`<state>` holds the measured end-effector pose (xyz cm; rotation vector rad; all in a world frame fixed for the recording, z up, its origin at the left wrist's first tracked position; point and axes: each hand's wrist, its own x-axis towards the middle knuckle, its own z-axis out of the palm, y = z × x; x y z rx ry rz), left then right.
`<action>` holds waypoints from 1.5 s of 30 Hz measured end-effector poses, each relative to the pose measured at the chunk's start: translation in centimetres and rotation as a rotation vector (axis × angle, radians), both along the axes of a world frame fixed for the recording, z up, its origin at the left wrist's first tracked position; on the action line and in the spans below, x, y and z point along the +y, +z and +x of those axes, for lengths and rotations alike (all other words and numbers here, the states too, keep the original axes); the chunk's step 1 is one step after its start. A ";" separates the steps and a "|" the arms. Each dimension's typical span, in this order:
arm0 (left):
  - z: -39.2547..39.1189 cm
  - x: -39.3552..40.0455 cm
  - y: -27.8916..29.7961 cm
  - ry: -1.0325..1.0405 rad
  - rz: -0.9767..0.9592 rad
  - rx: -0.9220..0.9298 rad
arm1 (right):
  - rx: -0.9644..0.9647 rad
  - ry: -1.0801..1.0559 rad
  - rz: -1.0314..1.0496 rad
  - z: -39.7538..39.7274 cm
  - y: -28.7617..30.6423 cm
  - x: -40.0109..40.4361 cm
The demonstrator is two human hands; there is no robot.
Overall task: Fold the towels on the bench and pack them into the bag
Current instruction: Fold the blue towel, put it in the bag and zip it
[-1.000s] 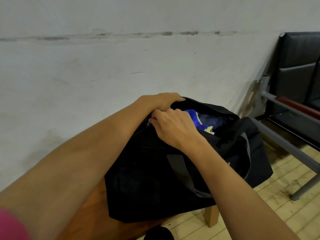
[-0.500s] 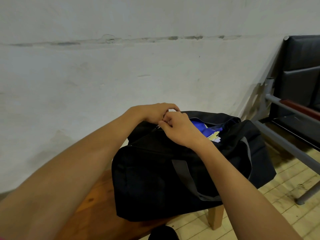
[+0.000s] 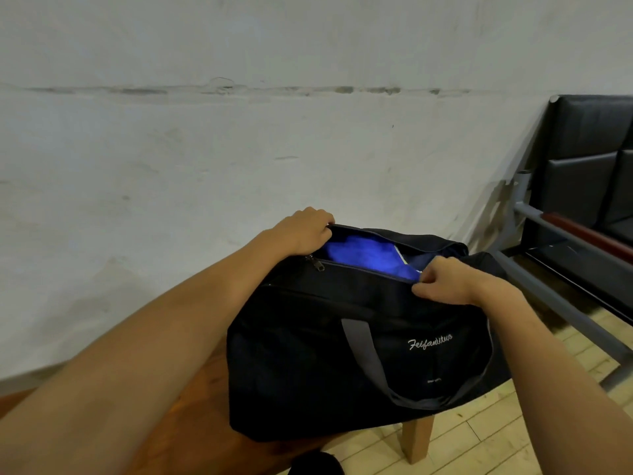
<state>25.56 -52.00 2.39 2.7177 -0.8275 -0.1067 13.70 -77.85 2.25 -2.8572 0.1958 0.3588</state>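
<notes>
L hand (image 3: 301,231) grips bag (image 3: 342,354) rim, R hand (image 3: 445,281) pinches zip edge, blue towel (image 3: 359,253) inside

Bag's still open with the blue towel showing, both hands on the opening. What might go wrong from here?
The blue towel bulges up at the opening, so the zipper pull may snag it. The bag overhangs the bench end; a tug from the right hand or left hand might tip it off.
</notes>
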 end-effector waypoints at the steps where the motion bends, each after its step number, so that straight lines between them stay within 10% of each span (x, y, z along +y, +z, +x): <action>1: -0.1 -0.1 -0.1 0.010 -0.006 -0.024 | -0.108 -0.017 0.000 -0.2 0.4 0.1; 7: -0.3 0.4 -0.4 0.034 -0.064 -0.075 | -0.616 -0.044 0.094 0.5 2.8 1.5; 24: -0.2 1.3 -0.3 0.028 -0.178 0.072 | -0.572 0.155 0.694 2.3 -4.0 11.7; 34: -1.4 5.0 -0.2 0.060 -0.511 0.296 | -0.518 0.263 0.220 3.8 -2.4 14.7; 45: -4.1 6.7 -2.6 0.071 -0.298 0.089 | -0.522 0.197 0.027 3.9 -1.2 16.0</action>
